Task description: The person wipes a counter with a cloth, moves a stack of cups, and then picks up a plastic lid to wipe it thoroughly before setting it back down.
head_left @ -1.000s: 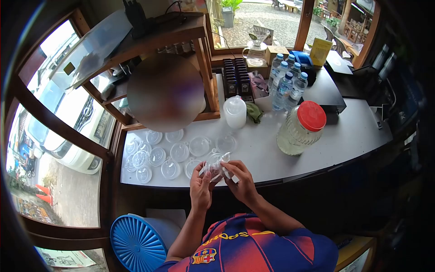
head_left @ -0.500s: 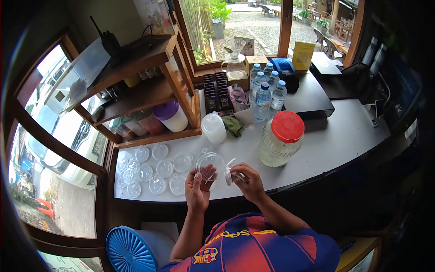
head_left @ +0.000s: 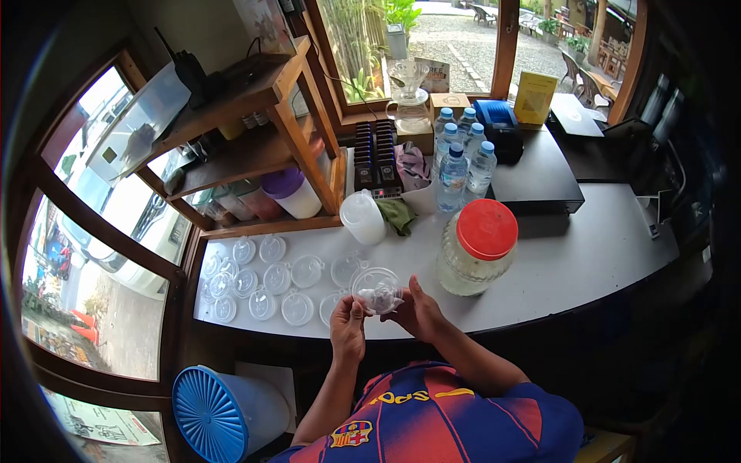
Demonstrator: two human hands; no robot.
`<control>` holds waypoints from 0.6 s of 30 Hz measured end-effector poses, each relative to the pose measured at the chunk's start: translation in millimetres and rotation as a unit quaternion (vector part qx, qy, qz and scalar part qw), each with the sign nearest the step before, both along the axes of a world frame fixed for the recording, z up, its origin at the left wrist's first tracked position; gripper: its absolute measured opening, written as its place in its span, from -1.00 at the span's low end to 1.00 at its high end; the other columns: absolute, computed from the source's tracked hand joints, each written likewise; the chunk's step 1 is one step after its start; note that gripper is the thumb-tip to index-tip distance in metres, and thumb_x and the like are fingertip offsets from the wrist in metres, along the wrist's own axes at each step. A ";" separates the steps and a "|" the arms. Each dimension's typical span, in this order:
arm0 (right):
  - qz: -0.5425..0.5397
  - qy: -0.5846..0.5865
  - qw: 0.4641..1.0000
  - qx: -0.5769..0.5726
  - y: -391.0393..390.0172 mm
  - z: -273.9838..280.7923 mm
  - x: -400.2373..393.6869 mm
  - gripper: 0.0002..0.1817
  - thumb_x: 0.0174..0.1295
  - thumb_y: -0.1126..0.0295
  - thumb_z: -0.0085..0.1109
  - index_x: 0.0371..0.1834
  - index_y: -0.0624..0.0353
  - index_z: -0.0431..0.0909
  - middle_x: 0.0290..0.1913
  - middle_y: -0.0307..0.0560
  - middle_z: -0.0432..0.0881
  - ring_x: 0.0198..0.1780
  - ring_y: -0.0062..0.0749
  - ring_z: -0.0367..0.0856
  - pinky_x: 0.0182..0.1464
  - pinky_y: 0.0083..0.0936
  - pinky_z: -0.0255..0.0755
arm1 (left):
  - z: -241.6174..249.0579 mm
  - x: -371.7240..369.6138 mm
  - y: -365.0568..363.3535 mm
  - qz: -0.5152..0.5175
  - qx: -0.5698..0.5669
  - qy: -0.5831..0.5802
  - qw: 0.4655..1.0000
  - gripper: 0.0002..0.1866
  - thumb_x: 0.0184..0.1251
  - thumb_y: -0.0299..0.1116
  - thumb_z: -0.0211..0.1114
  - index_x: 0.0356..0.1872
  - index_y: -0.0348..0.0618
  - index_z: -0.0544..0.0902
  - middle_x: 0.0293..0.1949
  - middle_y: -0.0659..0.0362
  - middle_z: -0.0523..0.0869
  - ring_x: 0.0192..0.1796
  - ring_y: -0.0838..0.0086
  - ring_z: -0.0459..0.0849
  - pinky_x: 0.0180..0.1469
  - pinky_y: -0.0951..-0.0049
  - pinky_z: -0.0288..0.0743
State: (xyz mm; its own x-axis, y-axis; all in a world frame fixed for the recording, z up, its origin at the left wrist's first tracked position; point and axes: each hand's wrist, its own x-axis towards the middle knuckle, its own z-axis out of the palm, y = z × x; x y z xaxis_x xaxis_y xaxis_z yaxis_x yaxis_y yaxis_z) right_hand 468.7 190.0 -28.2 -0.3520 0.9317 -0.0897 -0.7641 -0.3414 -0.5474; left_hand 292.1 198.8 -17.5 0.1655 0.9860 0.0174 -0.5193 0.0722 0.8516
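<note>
My left hand (head_left: 347, 324) pinches the left edge of a clear round plastic lid (head_left: 377, 279). At the lid's right and lower side is my right hand (head_left: 417, 310), its thumb raised and its fingers partly behind the lid. Whitish crumpled material (head_left: 380, 298) shows at the lid, between both hands; whether it lies inside or behind cannot be made out. Several clear lids (head_left: 296, 308) are spread on the white counter (head_left: 540, 272) to the left. The large jar with a red cap (head_left: 486, 230) stands right of my hands.
A white lidded container (head_left: 362, 217) stands beside a green cloth (head_left: 397, 216). Water bottles (head_left: 451, 179) and a black box (head_left: 538, 176) are farther back. A wooden shelf (head_left: 270, 228) borders the left side. A blue-lidded bin (head_left: 208, 413) sits below the counter.
My right hand has moved to the lid, bringing the white material against it. The lid is lower and farther right. More lids show behind my left hand. The view has shifted slightly.
</note>
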 end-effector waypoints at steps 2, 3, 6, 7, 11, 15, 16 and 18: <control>0.009 -0.016 1.000 0.014 -2.3 -8.1 -1.8 -0.04 0.40 -0.46 -0.40 0.19 0.27 0.60 0.14 0.05 0.67 0.19 -0.14 0.59 0.22 -0.17 0.39 | 1.0 1.5 -1.4 0.009 0.013 0.035 0.999 -0.69 0.47 -0.20 0.33 -0.04 -0.28 0.62 -0.19 0.22 0.69 -0.13 0.58 0.62 0.02 0.53 0.50; 0.022 0.021 0.999 0.010 -3.1 -5.5 -2.6 -0.03 0.39 -0.47 -0.40 0.19 0.28 0.59 0.14 0.06 0.67 0.19 -0.14 0.59 0.23 -0.16 0.38 | 2.4 1.9 -1.7 0.007 0.023 0.053 0.998 -0.67 0.46 -0.21 0.35 -0.01 -0.29 0.60 -0.19 0.22 0.69 -0.13 0.58 0.62 0.01 0.54 0.50; 0.060 0.094 0.993 0.032 -3.8 6.6 2.3 0.03 0.36 -0.51 -0.43 0.26 0.31 0.55 0.18 0.07 0.65 0.23 -0.16 0.57 0.24 -0.17 0.36 | 15.7 7.6 -0.7 0.011 0.049 0.087 0.995 -0.57 0.42 -0.21 0.40 0.11 -0.30 0.54 -0.19 0.22 0.68 -0.14 0.60 0.62 0.00 0.55 0.50; 0.059 0.117 0.991 0.026 0.2 7.8 6.2 0.03 0.37 -0.51 -0.44 0.29 0.31 0.51 0.19 0.06 0.64 0.24 -0.15 0.56 0.25 -0.16 0.36 | 30.9 15.8 -1.4 0.020 0.056 0.087 0.994 -0.53 0.40 -0.21 0.42 0.15 -0.30 0.51 -0.19 0.22 0.68 -0.14 0.60 0.62 0.01 0.55 0.50; 0.011 0.132 0.991 0.004 14.6 18.7 11.9 -0.03 0.41 -0.45 -0.37 0.35 0.30 0.43 0.22 0.03 0.61 0.24 -0.19 0.56 0.29 -0.17 0.36 | 27.4 19.9 -1.7 0.016 0.091 0.105 0.990 -0.35 0.30 -0.19 0.50 0.28 -0.26 0.41 -0.18 0.21 0.68 -0.13 0.61 0.62 0.02 0.55 0.49; -0.124 0.073 0.987 -0.068 36.9 -1.9 9.7 -0.23 0.47 -0.30 -0.14 0.32 0.22 0.44 0.22 -0.03 0.61 0.21 -0.21 0.59 0.27 -0.20 0.43 | 26.9 11.5 5.6 0.031 0.071 0.082 0.994 -0.37 0.31 -0.08 0.47 0.21 -0.35 0.50 -0.21 0.20 0.70 -0.15 0.59 0.64 0.02 0.58 0.47; -0.158 0.080 0.983 -0.048 36.4 -2.3 11.0 -0.53 0.49 0.02 0.12 0.22 0.16 0.50 0.14 -0.08 0.65 0.13 -0.33 0.64 0.17 -0.30 0.50 | 31.7 10.2 7.4 0.046 0.080 0.100 0.991 -0.43 0.42 -0.06 0.36 0.18 -0.38 0.52 -0.23 0.18 0.71 -0.20 0.57 0.66 -0.02 0.57 0.51; -0.194 -0.033 0.980 0.000 38.9 -4.9 22.2 -0.64 0.46 0.20 0.18 0.19 0.15 0.51 0.06 -0.10 0.67 0.06 -0.37 0.66 0.10 -0.34 0.53 | 38.2 3.3 11.9 0.045 0.032 0.061 0.997 -0.47 0.49 -0.08 0.28 0.19 -0.39 0.52 -0.25 0.17 0.70 -0.23 0.56 0.66 -0.07 0.55 0.54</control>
